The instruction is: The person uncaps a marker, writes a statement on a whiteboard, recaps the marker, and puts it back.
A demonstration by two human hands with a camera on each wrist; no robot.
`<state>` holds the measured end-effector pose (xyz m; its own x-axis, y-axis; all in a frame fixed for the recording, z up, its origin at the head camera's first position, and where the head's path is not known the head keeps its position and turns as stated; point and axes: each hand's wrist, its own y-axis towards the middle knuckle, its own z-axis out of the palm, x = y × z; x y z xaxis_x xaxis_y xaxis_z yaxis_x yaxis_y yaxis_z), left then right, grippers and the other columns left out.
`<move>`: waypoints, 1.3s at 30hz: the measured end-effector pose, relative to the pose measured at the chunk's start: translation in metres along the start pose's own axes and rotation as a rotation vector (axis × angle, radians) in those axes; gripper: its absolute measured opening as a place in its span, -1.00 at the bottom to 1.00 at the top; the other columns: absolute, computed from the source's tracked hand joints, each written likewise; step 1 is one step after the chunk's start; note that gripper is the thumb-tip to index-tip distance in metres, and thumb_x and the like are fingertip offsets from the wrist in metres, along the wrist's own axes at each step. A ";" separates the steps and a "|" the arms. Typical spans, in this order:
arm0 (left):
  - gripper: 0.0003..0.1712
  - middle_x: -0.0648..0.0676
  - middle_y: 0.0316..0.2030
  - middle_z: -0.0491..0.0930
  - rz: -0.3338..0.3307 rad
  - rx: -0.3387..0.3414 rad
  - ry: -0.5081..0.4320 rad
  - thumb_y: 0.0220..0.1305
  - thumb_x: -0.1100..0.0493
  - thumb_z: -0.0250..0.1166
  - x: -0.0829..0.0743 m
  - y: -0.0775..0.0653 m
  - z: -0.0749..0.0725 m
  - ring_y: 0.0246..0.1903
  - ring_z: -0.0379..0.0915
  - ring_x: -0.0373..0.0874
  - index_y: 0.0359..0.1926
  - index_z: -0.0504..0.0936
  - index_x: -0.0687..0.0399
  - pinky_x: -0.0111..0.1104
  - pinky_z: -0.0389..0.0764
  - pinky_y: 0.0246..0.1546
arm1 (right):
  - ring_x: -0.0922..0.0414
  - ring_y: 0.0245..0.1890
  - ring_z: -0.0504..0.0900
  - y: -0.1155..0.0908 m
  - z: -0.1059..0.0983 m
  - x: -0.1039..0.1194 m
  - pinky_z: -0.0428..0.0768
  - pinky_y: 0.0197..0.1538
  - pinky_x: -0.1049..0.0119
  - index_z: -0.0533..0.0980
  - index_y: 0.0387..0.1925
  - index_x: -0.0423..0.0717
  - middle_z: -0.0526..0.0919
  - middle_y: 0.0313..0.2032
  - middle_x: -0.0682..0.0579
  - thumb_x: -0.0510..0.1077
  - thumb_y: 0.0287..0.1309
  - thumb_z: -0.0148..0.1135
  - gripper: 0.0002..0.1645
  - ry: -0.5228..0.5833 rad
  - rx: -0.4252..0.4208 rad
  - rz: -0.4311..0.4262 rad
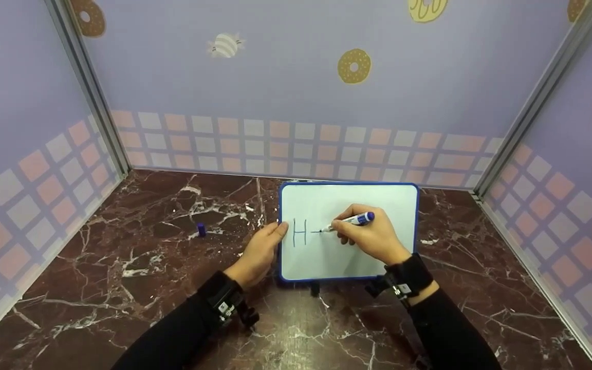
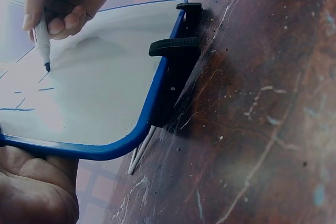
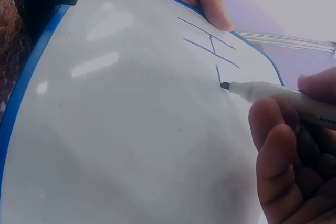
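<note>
A blue-rimmed whiteboard [image 1: 327,262] stands propped up in front of me, with a blue letter H [image 1: 300,233] on its left part. My left hand [image 1: 261,252] grips the board's left edge, thumb on the front face and the other fingers hidden behind. Between thumb and fingers, my right hand [image 1: 370,234] pinches a white marker [image 1: 352,221] with a blue end. In the right wrist view the dark tip of the marker [image 3: 273,93] is right at the end of a short blue stroke [image 3: 218,73] beside the H.
A small blue marker cap [image 1: 201,229] stands on the dark red marbled table [image 1: 162,288], left of the board. Black stand clips [image 2: 176,47] hold the board's lower edge. Patterned panels [image 1: 296,92] enclose the table at the back and sides.
</note>
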<state>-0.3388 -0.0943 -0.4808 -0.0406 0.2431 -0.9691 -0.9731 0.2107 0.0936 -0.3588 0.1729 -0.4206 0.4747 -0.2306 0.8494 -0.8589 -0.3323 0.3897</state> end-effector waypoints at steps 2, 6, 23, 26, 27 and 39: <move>-0.54 0.16 -0.19 0.79 0.001 0.000 0.002 0.84 0.03 0.02 0.000 0.000 0.000 -0.21 0.78 -0.05 0.17 0.53 0.43 -0.23 0.83 -0.15 | 0.11 -0.51 0.73 0.000 -0.001 0.000 0.72 -0.42 0.35 0.76 -0.25 -0.29 0.80 -0.45 -0.17 -0.21 0.39 0.54 -0.83 0.005 -0.004 0.003; -0.53 0.19 -0.16 0.80 0.001 0.002 0.008 0.84 0.02 0.02 -0.001 0.001 0.000 -0.20 0.79 -0.04 0.18 0.52 0.43 -0.21 0.84 -0.14 | 0.10 -0.51 0.73 0.001 -0.002 0.001 0.73 -0.41 0.34 0.76 -0.25 -0.30 0.79 -0.45 -0.19 -0.23 0.39 0.53 -0.84 0.006 -0.006 0.000; -0.49 0.23 -0.13 0.80 -0.001 0.003 0.045 0.83 -0.01 0.04 -0.001 0.000 -0.001 -0.18 0.79 -0.01 0.22 0.53 0.46 -0.18 0.84 -0.12 | 0.10 -0.53 0.75 0.000 0.003 0.002 0.74 -0.43 0.35 0.76 -0.25 -0.31 0.82 -0.42 -0.21 -0.26 0.39 0.52 -0.86 0.034 -0.038 -0.040; -0.50 0.20 -0.15 0.80 -0.002 -0.003 0.038 0.83 0.00 0.04 0.000 -0.001 -0.002 -0.20 0.78 -0.02 0.21 0.53 0.45 -0.19 0.84 -0.13 | 0.10 -0.52 0.76 0.000 0.005 0.002 0.76 -0.41 0.33 0.76 -0.23 -0.32 0.82 -0.41 -0.22 -0.26 0.40 0.52 -0.86 0.039 -0.031 -0.045; -0.50 0.20 -0.16 0.80 -0.003 -0.003 0.034 0.83 0.00 0.04 0.000 -0.001 -0.002 -0.20 0.78 -0.02 0.21 0.53 0.45 -0.19 0.84 -0.13 | 0.10 -0.51 0.76 0.000 0.006 0.002 0.76 -0.41 0.33 0.76 -0.23 -0.33 0.82 -0.40 -0.22 -0.26 0.40 0.52 -0.86 0.044 -0.028 -0.046; -0.52 0.20 -0.17 0.78 0.009 -0.016 0.066 0.83 0.01 0.04 0.001 0.001 -0.002 -0.21 0.77 -0.03 0.15 0.55 0.43 -0.20 0.83 -0.13 | 0.09 -0.50 0.77 0.001 0.010 0.001 0.76 -0.40 0.33 0.78 -0.19 -0.29 0.83 -0.40 -0.16 -0.28 0.39 0.54 -0.90 0.043 -0.012 -0.065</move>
<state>-0.3403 -0.0959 -0.4818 -0.0641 0.1816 -0.9813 -0.9760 0.1934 0.0996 -0.3575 0.1635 -0.4230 0.5212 -0.1688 0.8366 -0.8287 -0.3346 0.4487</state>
